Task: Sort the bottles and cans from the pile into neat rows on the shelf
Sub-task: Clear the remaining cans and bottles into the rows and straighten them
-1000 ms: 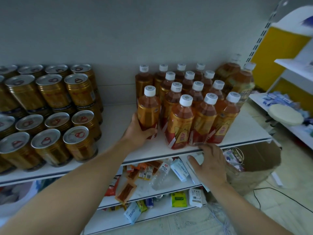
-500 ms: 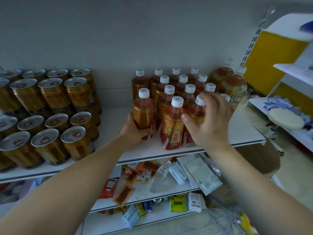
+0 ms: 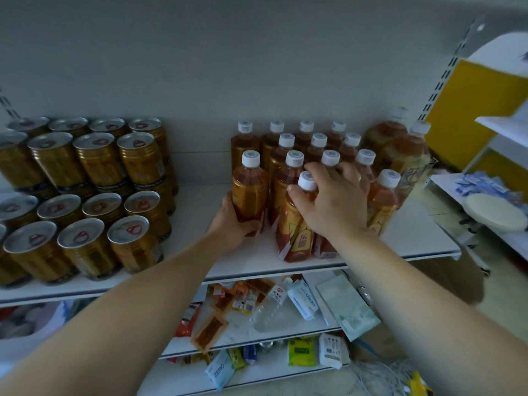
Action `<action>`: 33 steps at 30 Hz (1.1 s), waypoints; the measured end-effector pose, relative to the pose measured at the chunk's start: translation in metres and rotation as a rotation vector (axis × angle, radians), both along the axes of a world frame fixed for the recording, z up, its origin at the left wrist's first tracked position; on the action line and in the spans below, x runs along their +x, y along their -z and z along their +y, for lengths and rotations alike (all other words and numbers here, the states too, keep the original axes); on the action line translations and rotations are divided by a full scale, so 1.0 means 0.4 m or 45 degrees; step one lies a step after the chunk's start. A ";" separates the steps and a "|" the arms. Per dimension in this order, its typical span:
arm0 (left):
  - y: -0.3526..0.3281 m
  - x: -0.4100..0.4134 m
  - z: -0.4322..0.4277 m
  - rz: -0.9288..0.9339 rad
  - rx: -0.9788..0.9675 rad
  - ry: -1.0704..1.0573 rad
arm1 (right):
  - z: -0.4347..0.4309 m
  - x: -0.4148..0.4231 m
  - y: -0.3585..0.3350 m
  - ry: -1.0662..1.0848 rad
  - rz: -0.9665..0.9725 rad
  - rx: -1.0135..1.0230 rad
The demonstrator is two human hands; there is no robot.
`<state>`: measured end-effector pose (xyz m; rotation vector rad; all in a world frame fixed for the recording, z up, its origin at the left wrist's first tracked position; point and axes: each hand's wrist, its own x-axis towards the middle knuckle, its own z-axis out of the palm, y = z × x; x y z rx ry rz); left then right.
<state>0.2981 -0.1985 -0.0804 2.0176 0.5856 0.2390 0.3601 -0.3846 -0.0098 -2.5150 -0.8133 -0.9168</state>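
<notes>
Where the white shelf (image 3: 200, 204) runs across the view, gold cans (image 3: 85, 195) with silver tops are stacked in two tiers at its left end. To the right, apart from them, brown bottles (image 3: 317, 150) with white caps are stood in rows, and two larger bottles (image 3: 405, 152) are set just beside them at the back right. The front-left bottle (image 3: 250, 192) is gripped low on its body by the left hand (image 3: 231, 224), fingers curled round it. The right hand (image 3: 334, 201) is spread over the front middle bottles, its thumb laid against the neck of one red-and-yellow-labelled bottle (image 3: 294, 232); whether that bottle is gripped cannot be told. Its label writing cannot be read. On the lower shelves (image 3: 243, 327), "ZERO" is printed on two pale packets (image 3: 303, 300).
</notes>
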 end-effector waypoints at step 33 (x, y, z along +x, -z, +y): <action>0.064 0.141 0.070 0.117 0.199 0.014 | 0.002 0.013 0.029 -0.039 -0.152 0.119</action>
